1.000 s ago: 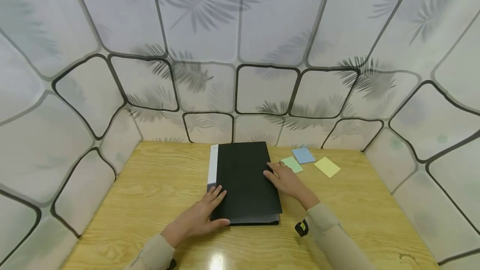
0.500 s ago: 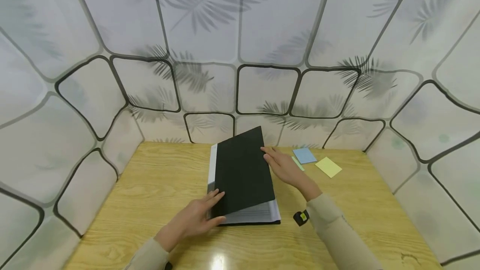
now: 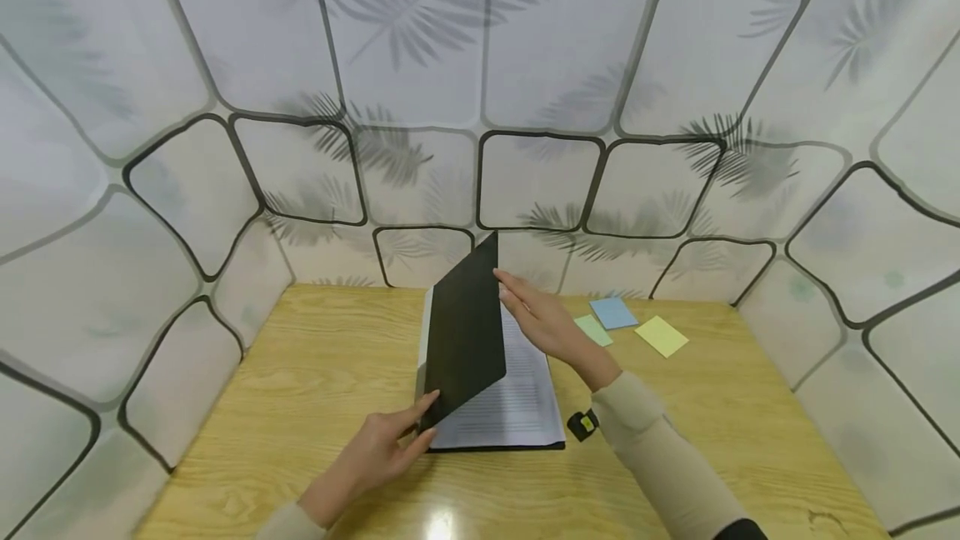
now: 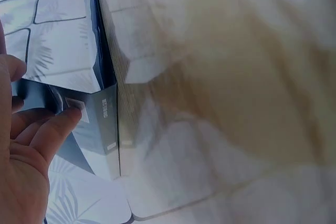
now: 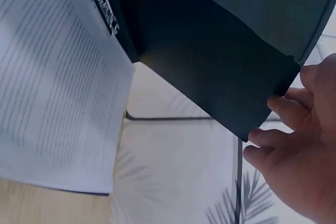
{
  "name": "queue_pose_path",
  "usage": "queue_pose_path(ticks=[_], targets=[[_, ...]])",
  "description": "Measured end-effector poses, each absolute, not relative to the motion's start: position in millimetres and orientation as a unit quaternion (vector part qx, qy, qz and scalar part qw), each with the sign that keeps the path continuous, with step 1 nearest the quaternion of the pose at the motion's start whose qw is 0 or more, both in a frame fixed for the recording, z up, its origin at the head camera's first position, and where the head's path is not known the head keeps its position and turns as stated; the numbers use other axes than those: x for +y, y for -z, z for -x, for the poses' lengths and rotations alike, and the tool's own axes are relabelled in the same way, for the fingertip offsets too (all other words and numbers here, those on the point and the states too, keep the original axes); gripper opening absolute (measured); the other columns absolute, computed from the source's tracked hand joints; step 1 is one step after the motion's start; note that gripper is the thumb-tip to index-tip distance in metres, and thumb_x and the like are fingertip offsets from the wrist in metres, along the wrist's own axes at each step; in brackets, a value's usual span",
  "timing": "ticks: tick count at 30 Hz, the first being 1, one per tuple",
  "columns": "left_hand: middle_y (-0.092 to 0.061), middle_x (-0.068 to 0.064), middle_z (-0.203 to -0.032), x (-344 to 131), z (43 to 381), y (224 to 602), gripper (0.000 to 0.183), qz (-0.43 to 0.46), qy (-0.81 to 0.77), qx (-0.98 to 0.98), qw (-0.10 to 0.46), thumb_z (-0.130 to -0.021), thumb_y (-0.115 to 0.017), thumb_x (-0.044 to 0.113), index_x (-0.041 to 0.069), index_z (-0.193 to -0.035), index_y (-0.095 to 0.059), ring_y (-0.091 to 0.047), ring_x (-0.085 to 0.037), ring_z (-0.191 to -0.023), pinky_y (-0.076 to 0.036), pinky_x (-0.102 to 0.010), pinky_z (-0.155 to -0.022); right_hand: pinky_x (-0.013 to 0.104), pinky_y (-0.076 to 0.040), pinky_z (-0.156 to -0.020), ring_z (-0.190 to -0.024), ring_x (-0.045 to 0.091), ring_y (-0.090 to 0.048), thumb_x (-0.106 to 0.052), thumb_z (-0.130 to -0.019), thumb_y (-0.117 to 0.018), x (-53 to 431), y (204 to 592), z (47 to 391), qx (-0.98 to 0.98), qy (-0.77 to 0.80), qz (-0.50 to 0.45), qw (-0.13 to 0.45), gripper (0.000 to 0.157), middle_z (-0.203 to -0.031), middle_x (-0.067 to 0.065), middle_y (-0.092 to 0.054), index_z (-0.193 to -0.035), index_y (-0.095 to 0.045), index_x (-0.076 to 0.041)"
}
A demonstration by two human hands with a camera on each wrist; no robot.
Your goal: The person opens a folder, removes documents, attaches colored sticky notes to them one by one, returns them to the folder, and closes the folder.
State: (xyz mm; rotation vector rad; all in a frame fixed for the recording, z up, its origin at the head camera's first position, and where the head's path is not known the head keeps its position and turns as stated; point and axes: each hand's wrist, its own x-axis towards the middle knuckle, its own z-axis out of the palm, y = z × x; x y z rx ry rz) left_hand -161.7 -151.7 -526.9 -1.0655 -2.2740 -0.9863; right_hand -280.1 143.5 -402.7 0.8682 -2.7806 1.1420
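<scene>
A black ring-type file folder (image 3: 467, 327) lies on the table with its front cover raised steeply. Inside are white printed sheets (image 3: 517, 394), next to a metal clip (image 5: 105, 8) that shows in the right wrist view. My right hand (image 3: 546, 322) touches the cover's free edge, its fingertips against the inner side. At the near end of the spine (image 4: 97, 121), my left hand (image 3: 373, 447) rests with extended fingers; the index finger lies at the small label in the left wrist view, thumb apart from it.
Three paper note pads lie right of the folder: a green one (image 3: 594, 330), a blue one (image 3: 613, 312) and a yellow one (image 3: 662, 336). The wooden table (image 3: 330, 357) is bounded by patterned fabric walls (image 3: 420, 173) behind and on both sides.
The cover has gone from nearly closed to steeply raised, uncovering the printed sheets. My right hand has moved left with its edge; my left hand stays by the spine, slightly lower and further left.
</scene>
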Motion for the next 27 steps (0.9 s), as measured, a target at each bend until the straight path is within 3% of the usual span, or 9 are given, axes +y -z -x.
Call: queue_pose_path(ticks=[3, 5, 7, 9, 17, 25, 27], targets=[[-0.080, -0.010, -0.087, -152.2, 157.5, 527.7, 0.053, 0.367, 0.383, -0.821, 0.212, -0.092, -0.076, -0.002, -0.007, -0.143, -0.061, -0.069, -0.002, -0.068, -0.056, -0.010, -0.063, 0.054, -0.029, -0.129, -0.160, 0.030, -0.033, -0.043, -0.116, -0.035, 133.6, 398.7, 281.1, -0.886, -0.360, -0.291, 0.006, 0.057, -0.172, 0.007, -0.033, -0.168, -0.031, -0.020], [-0.080, -0.018, -0.097, -152.9, 154.8, 527.5, 0.055, 0.355, 0.406, -0.817, 0.205, -0.091, -0.076, -0.005, -0.008, -0.143, -0.060, -0.078, -0.015, -0.080, -0.062, -0.017, -0.070, 0.056, -0.029, -0.129, -0.160, 0.031, -0.031, -0.045, -0.116, -0.035, 126.7, 395.2, 281.4, -0.884, -0.360, -0.298, 0.003, 0.058, -0.173, 0.007, -0.033, -0.168, -0.030, -0.020], [-0.077, -0.027, -0.112, -154.0, 152.4, 527.3, 0.055, 0.345, 0.432, -0.810, 0.196, -0.091, -0.076, -0.008, -0.009, -0.143, -0.059, -0.080, -0.028, -0.092, -0.064, -0.024, -0.075, 0.057, -0.028, -0.129, -0.161, 0.031, -0.030, -0.047, -0.115, -0.034, 119.7, 391.5, 281.9, -0.885, -0.357, -0.300, -0.003, 0.059, -0.173, 0.006, -0.033, -0.168, -0.030, -0.022], [-0.072, -0.033, -0.120, -155.0, 150.6, 527.1, 0.055, 0.338, 0.456, -0.802, 0.185, -0.092, -0.074, -0.009, -0.010, -0.144, -0.058, -0.078, -0.033, -0.098, -0.063, -0.024, -0.077, 0.058, -0.027, -0.129, -0.161, 0.032, -0.028, -0.048, -0.115, -0.034, 112.4, 387.0, 282.2, -0.884, -0.355, -0.304, -0.007, 0.059, -0.172, 0.006, -0.034, -0.168, -0.031, -0.022], [-0.065, -0.038, -0.127, -156.4, 148.1, 535.0, 0.053, 0.328, 0.519, -0.765, 0.197, -0.091, -0.071, -0.016, -0.012, -0.142, -0.058, -0.067, -0.026, -0.118, -0.062, -0.027, -0.080, 0.056, -0.030, -0.129, -0.161, 0.031, -0.030, -0.047, -0.115, -0.035, 86.7, 378.5, 286.6, -0.887, -0.335, -0.318, -0.006, 0.058, -0.172, 0.007, -0.035, -0.168, -0.029, -0.025], [-0.070, -0.036, -0.115, -160.7, 142.4, 540.5, 0.057, 0.301, 0.515, -0.761, 0.252, -0.084, -0.074, -0.020, -0.010, -0.139, -0.062, -0.074, -0.021, -0.107, -0.061, -0.021, -0.073, 0.056, -0.028, -0.130, -0.160, 0.036, -0.028, -0.042, -0.116, -0.039, 74.5, 377.1, 287.4, -0.880, -0.338, -0.333, -0.003, 0.059, -0.173, 0.007, -0.031, -0.169, -0.027, -0.021], [-0.071, -0.036, -0.115, -161.9, 140.2, 540.5, 0.057, 0.286, 0.522, -0.765, 0.245, -0.086, -0.074, -0.019, -0.007, -0.140, -0.063, -0.076, -0.025, -0.104, -0.061, -0.021, -0.072, 0.056, -0.029, -0.129, -0.157, 0.036, -0.035, -0.042, -0.116, -0.039, 75.2, 378.8, 287.7, -0.880, -0.336, -0.335, -0.003, 0.059, -0.174, 0.006, -0.030, -0.169, -0.026, -0.021]])
